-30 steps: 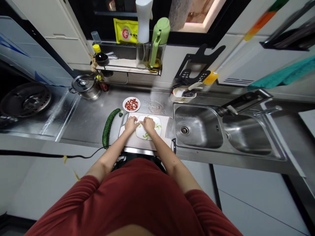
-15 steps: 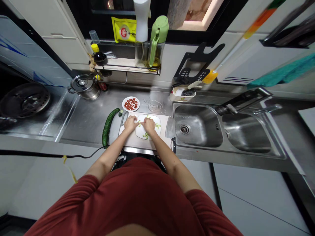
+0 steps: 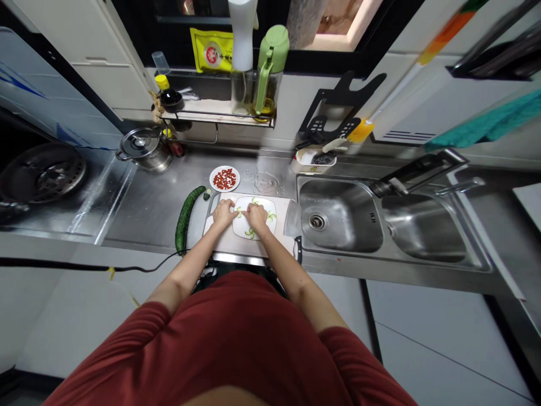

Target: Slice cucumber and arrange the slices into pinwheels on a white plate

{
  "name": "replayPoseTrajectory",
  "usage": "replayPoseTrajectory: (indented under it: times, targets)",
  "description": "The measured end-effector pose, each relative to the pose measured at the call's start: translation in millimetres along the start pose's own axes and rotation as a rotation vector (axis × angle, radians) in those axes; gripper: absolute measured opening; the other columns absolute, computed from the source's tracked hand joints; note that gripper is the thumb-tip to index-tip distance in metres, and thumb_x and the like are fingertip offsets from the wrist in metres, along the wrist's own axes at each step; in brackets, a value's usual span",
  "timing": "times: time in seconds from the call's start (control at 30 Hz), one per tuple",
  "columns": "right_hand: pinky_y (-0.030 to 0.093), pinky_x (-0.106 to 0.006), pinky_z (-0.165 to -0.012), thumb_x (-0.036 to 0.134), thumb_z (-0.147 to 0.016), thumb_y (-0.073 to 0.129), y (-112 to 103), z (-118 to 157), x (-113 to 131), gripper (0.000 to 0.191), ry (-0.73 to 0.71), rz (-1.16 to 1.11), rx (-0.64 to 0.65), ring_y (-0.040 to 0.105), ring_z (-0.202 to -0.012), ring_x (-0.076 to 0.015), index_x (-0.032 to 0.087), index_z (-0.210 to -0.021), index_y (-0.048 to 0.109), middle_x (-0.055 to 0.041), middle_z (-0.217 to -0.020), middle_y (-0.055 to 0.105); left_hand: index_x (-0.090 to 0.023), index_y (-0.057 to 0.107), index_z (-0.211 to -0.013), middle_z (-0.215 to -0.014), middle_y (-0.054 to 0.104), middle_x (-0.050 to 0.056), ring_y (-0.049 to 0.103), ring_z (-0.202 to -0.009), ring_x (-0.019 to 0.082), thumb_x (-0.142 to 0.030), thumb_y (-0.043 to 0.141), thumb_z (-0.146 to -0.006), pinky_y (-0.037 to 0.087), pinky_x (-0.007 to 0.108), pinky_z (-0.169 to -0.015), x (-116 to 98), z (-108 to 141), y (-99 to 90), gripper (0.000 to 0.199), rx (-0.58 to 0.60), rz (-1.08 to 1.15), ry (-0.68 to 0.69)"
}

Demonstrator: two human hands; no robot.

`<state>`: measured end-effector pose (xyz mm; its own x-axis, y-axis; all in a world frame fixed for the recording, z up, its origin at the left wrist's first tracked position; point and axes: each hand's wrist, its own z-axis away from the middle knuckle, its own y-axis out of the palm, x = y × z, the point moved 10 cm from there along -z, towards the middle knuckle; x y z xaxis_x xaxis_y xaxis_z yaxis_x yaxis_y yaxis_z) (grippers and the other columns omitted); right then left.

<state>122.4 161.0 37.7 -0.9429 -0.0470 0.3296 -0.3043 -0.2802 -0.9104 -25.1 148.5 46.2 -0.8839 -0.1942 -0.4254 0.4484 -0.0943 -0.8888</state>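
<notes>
A white squarish plate lies on a pale cutting board. Fans of thin green-edged cucumber slices are spaced around its rim. My left hand is at the plate's left side, fingers bent and closed together. My right hand reaches over the plate from the right, fingers pinched. Both hands' fingertips meet at a small group of cucumber slices on the left rim, which they partly hide. On the board's right end rests a kitchen knife with a black handle.
A whole cucumber lies left of the board, by a cut cucumber end. Behind stands a white plate of red pieces. A lidded steel pot is at back left; a double sink is at right.
Both hands stay at the same cucumber slices on the plate's left rim, with barely any finger movement. The view has shifted very slightly.
</notes>
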Motion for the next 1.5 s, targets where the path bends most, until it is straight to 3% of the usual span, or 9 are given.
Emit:
replayPoseTrajectory:
  times: [1.2,1.5]
  targets:
    - [0.037,-0.031,-0.079,0.049,-0.088,0.052,1,-3,1,0.033,-0.015,0.008,0.009,0.049,-0.100,-0.0227,0.019,-0.097,0.061,-0.0114,-0.104,0.061,-0.028,0.055,-0.098,-0.108,0.053,0.005,0.054,-0.098,0.024,-0.043,0.066,-0.072,0.042,0.032,-0.078,-3,-4,-1.0,0.033,0.040,-0.061,-0.050]
    - [0.035,-0.025,-0.073,0.039,-0.091,0.043,-23,8,-19,0.027,0.008,-0.146,-0.187,0.051,-0.092,-0.0191,0.020,-0.090,0.062,-0.0057,-0.094,0.063,-0.027,0.055,-0.099,-0.109,0.053,0.006,0.054,-0.099,0.024,-0.044,0.068,-0.070,0.041,0.033,-0.079,-6,-7,-0.7,0.035,0.050,-0.089,-0.027]
